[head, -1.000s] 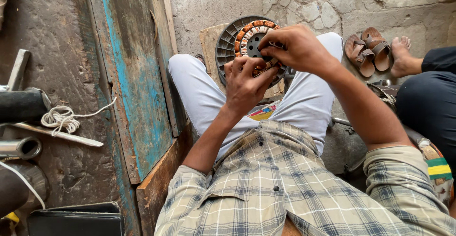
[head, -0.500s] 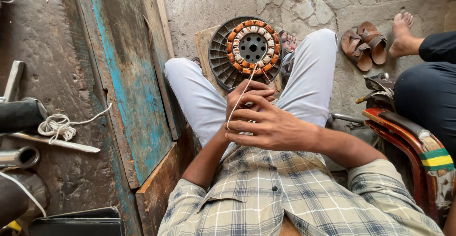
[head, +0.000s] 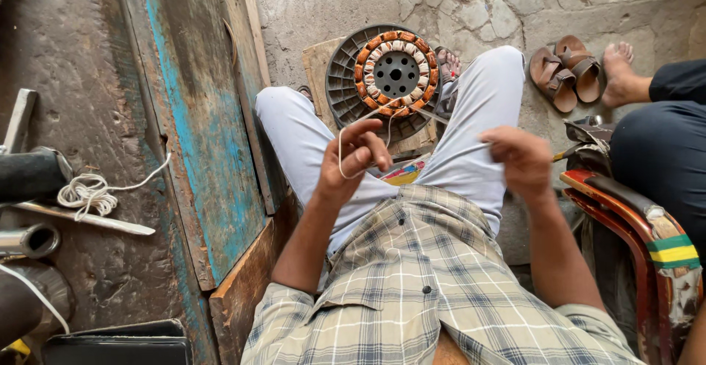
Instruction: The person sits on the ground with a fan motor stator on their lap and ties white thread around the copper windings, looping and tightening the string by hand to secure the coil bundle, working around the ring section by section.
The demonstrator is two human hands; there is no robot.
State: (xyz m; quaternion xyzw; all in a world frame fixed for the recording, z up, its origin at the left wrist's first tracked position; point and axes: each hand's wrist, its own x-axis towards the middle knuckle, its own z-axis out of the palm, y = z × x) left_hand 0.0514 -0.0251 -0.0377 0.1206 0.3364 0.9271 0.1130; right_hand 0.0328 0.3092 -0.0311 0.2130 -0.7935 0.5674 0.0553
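A round grey motor stator [head: 393,74] with copper-orange coils stands between my knees on a wooden board [head: 316,67]. A thin pale thread [head: 342,144] runs from its lower rim up to my hands. My left hand [head: 353,159] pinches a loop of that thread above my lap. My right hand [head: 522,160] is closed on the thread's other end, pulled out to the right and apart from the left hand. Both hands hover over my grey trousers, short of the stator.
A blue-painted wooden plank [head: 195,115] leans at the left. Left of it lie a coil of white cord [head: 84,192], a metal pipe [head: 26,240] and a black cylinder [head: 29,174]. Another person's foot [head: 621,71] and brown sandals [head: 562,74] are at the right, beside a red chair frame [head: 632,225].
My hands left the stator, came back to my lap, then spread apart: the right hand moved right, drawing the thread taut. The view shifted slightly.
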